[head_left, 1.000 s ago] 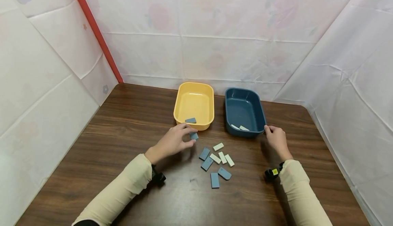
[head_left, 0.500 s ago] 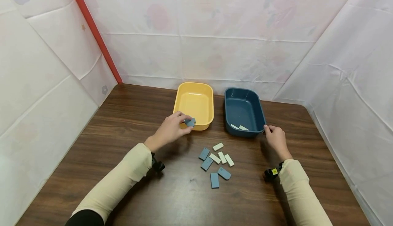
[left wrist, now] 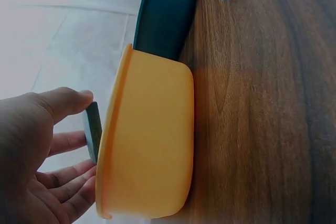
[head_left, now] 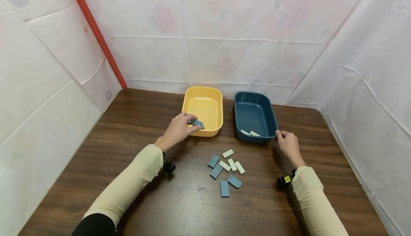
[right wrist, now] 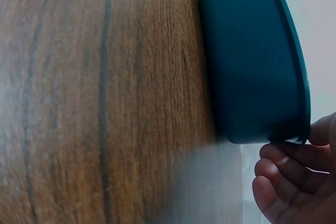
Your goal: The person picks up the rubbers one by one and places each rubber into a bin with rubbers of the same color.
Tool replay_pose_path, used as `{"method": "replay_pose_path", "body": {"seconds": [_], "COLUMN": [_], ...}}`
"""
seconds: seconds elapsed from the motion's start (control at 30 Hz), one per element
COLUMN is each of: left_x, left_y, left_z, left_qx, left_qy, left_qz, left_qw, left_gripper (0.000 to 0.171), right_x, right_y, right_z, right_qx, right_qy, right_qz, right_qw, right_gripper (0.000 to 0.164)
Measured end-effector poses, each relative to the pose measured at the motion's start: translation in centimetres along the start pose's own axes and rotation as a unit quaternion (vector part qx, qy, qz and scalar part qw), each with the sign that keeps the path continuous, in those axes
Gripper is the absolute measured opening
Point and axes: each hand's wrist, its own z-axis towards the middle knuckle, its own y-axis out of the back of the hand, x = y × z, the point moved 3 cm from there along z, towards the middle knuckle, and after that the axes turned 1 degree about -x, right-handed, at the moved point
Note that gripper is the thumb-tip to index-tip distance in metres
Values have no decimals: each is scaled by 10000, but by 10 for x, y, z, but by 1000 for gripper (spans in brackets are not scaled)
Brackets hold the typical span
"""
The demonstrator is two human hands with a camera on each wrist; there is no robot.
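Note:
My left hand (head_left: 179,128) is at the near-left corner of the yellow bin (head_left: 221,113), pinching a blue-grey flat block (head_left: 197,122) over the rim. In the left wrist view the held block (left wrist: 93,129) lies between the thumb and fingers, just outside the bin wall. My right hand (head_left: 288,145) grips the near-right corner of the dark blue bin (head_left: 274,118), thumb on the rim and fingers beneath it. Two whitish pieces (head_left: 254,133) lie inside that bin. Whatever lies behind the held block in the yellow bin is hard to make out.
Several blue-grey blocks (head_left: 224,188) and several cream blocks (head_left: 239,167) lie loosely grouped on the brown wooden table (head_left: 144,207), in front of the bins. A patterned white curtain (head_left: 199,57) hangs behind, with a red pole (head_left: 96,32) at the left.
My left hand has risen forward with the blue-grey block, from just in front of the yellow bin to over its near rim. The right hand stays on the dark blue bin.

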Motion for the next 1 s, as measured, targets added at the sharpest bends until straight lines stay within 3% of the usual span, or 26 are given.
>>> {"method": "replay_pose_path", "body": {"seconds": [0.27,0.43,0.6,0.8,1.0], "left_x": [2,4,6,5,1], "left_y": [-3,-8,-20,-33,-39], "left_z": [14,29,42,52,62], "left_qx": [272,609,866,997,939], "left_qy": [193,323,160,121,473], "left_qz": [149,232,742,954,884], "left_qw": [9993,9974,9933,9904,9905], "left_gripper": [43,42,41,31,30], "right_x": [0,-2,-6,-9,-9], "right_y": [1,3,2,2,4], "right_z": [0,-3,-5,-6,-7], "right_qx": [49,50,16,35,-95], "right_qy": [-32,-50,-65,-83,-73], "right_qz": [21,26,18,75,38], "right_qw": [10000,10000,10000,9999,9999], "right_gripper": [45,46,47,49,47]}}
